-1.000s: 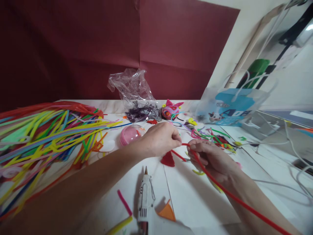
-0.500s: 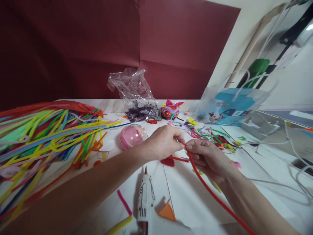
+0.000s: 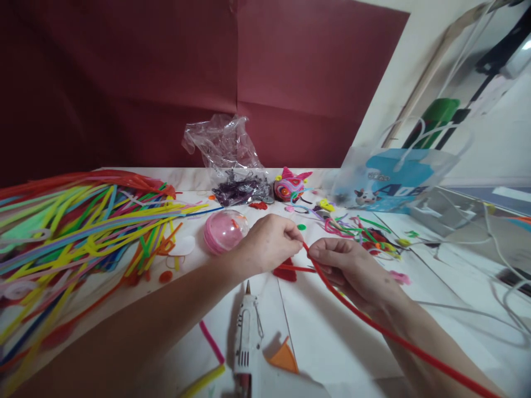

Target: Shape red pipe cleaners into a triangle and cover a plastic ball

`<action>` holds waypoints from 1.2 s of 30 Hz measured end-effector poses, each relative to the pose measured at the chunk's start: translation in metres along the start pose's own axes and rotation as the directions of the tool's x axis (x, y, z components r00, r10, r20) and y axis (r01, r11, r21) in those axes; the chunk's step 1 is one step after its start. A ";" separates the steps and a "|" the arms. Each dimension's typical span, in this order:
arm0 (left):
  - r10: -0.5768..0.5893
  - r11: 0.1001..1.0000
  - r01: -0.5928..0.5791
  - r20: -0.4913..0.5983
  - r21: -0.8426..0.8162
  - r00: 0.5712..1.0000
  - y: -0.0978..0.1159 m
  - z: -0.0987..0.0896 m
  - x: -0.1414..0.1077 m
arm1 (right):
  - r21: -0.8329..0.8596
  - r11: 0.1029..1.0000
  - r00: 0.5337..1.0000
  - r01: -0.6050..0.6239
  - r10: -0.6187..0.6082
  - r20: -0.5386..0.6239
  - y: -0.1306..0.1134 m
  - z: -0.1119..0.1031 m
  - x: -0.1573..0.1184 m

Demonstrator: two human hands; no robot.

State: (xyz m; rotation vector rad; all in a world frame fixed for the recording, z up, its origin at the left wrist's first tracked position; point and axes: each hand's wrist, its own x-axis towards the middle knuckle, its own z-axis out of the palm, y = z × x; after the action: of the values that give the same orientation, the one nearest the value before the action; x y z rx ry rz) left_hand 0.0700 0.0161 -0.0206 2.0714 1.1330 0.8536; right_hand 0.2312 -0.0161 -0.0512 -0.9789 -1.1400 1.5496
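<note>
A long red pipe cleaner (image 3: 394, 336) runs from the fingertips of my left hand (image 3: 271, 243) down across my right forearm. My left hand pinches its end. Close beside it, my right hand (image 3: 352, 268) has thumb and fingers closed at the pipe cleaner, though exactly how it grips is partly hidden. Below the hands lies a flat red coiled piece (image 3: 285, 272) with a red strip sticking out to the right. A white glue gun (image 3: 248, 331) rests in front, nozzle pointing away. Left of my left hand sits a pink and clear plastic ball (image 3: 224, 232).
Many coloured pipe cleaners (image 3: 95, 232) cover the left side. Behind stand a clear plastic bag (image 3: 230, 149) and a pink decorated figure (image 3: 289, 187). At right are pipe-cleaner scraps (image 3: 373, 235), a blue and clear carrier bag (image 3: 394, 177) and white cables (image 3: 498, 249).
Both hands have shifted slightly left, and a small gap now shows between them. The red pipe cleaner's trailing length has swung right, over my right forearm. A green disc has come into view behind.
</note>
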 end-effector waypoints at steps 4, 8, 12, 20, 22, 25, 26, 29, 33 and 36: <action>-0.050 0.998 0.049 -0.026 -0.049 0.998 0.002 0.005 -0.003 | -0.015 0.999 0.999 0.040 -0.041 -0.012 0.001 0.002 -0.001; -0.137 0.968 0.132 -0.008 -0.215 0.990 -0.002 0.010 -0.004 | -0.033 0.998 0.999 0.045 -0.045 0.001 0.000 0.004 -0.001; -0.184 0.906 0.172 0.006 -0.388 0.983 -0.006 0.011 -0.005 | -0.055 0.997 0.999 0.052 -0.053 -0.012 -0.001 0.004 0.000; -0.218 0.904 0.112 -0.220 -0.413 0.951 -0.008 0.004 -0.005 | -0.049 0.994 0.994 0.098 -0.095 0.053 0.004 0.003 0.003; -0.233 0.895 0.095 -0.274 -0.435 0.933 -0.010 0.004 -0.004 | -0.026 0.994 0.991 0.104 -0.101 0.084 0.007 0.006 0.003; -0.276 0.889 0.127 -0.293 -0.439 0.915 -0.012 0.007 -0.006 | 0.008 0.984 0.983 0.176 -0.176 0.053 0.011 0.011 0.003; -0.288 0.887 0.143 -0.286 -0.438 0.914 -0.011 0.009 -0.006 | 0.013 0.980 0.980 0.198 -0.199 0.023 0.013 0.012 0.003; -0.306 0.876 0.162 -0.263 -0.455 0.915 -0.009 0.013 -0.009 | 0.039 0.976 0.976 0.214 -0.212 -0.051 0.016 0.015 0.004; -0.304 0.879 0.165 -0.259 -0.448 0.917 -0.009 0.018 -0.011 | 0.090 0.965 0.969 0.245 -0.240 -0.062 0.018 0.016 0.004; -0.304 0.883 0.171 -0.257 -0.436 0.917 -0.009 0.019 -0.011 | 0.118 0.964 0.972 0.237 -0.236 -0.025 0.018 0.015 0.003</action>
State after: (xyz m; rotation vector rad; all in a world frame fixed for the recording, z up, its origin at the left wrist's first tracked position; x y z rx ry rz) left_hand 0.0758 0.0064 -0.0416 1.4496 1.2243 1.2122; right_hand 0.2126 -0.0185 -0.0649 -0.7416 -1.0997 1.4006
